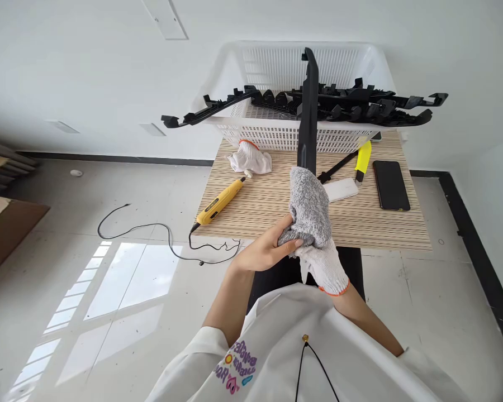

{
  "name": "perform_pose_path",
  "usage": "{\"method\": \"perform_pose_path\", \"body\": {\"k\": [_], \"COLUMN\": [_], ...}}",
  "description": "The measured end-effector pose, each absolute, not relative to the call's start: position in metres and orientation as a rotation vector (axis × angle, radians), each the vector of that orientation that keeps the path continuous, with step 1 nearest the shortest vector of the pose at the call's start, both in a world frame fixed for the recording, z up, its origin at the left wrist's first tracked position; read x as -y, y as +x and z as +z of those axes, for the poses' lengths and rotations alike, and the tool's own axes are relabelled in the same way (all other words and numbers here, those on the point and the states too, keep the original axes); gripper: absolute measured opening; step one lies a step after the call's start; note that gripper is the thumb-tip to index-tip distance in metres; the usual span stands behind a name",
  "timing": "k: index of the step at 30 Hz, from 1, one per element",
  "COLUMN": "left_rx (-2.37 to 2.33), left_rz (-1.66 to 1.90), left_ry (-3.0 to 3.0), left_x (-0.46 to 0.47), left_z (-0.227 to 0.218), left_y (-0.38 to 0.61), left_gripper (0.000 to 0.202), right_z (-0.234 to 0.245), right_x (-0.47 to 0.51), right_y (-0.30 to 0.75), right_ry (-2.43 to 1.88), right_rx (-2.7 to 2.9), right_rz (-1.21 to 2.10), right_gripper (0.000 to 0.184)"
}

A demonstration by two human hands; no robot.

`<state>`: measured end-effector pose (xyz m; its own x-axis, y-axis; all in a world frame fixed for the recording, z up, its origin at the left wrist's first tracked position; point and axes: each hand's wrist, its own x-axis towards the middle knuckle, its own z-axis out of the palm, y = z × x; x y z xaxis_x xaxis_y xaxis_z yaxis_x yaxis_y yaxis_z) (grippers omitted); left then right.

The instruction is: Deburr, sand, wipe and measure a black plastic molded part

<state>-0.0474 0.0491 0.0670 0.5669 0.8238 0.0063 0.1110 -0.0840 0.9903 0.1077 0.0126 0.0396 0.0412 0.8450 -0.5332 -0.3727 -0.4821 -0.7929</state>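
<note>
A long black plastic trim strip (308, 117) stands out away from me, its near end wrapped in a fluffy grey cloth (310, 201). My bare left hand (272, 245) pinches the lower left edge of the cloth between thumb and fingers. In a white knitted glove with an orange cuff, my right hand (324, 267) grips the cloth around the strip; its fingers are mostly hidden beneath the fabric. The strip's far end reaches over a white plastic basket (268, 135) holding several similar black strips (352, 103).
On the wood-patterned table (251, 212) lie a yellow corded tool (220, 202), a white glove (251, 159), a yellow-handled cutter (363, 159), a white flat object (341, 190) and a black phone (391, 185). A black cable (167, 229) trails on the floor at left.
</note>
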Motion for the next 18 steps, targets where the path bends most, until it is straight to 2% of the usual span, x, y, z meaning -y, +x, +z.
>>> {"method": "perform_pose_path", "body": {"k": [4, 7, 13, 15, 18], "left_rx": [-0.846, -0.914, -1.067, -1.082, -1.026], "left_rz": [0.705, 0.741, 0.836, 0.852, 0.827], "left_ry": [1.479, 1.378, 1.281, 1.287, 1.297], "left_x": [-0.044, -0.039, -0.037, -0.036, -0.033], "left_z": [0.061, 0.053, 0.041, 0.039, 0.038], "left_y": [-0.057, -0.056, -0.060, -0.067, -0.080], "left_gripper": [0.049, 0.047, 0.037, 0.035, 0.036], "right_z": [0.029, 0.030, 0.064, 0.076, 0.083], "right_x": [-0.013, -0.014, -0.020, -0.026, -0.046], "right_y": [0.104, 0.106, 0.137, 0.153, 0.167], "right_ry": [-1.363, -1.356, -1.411, -1.363, -1.278], "right_rx": [0.591, 0.692, 1.192, 1.384, 1.307], "right_rz": [1.583, 1.563, 1.719, 1.747, 1.641], "right_gripper": [0.040, 0.031, 0.019, 0.019, 0.034]}}
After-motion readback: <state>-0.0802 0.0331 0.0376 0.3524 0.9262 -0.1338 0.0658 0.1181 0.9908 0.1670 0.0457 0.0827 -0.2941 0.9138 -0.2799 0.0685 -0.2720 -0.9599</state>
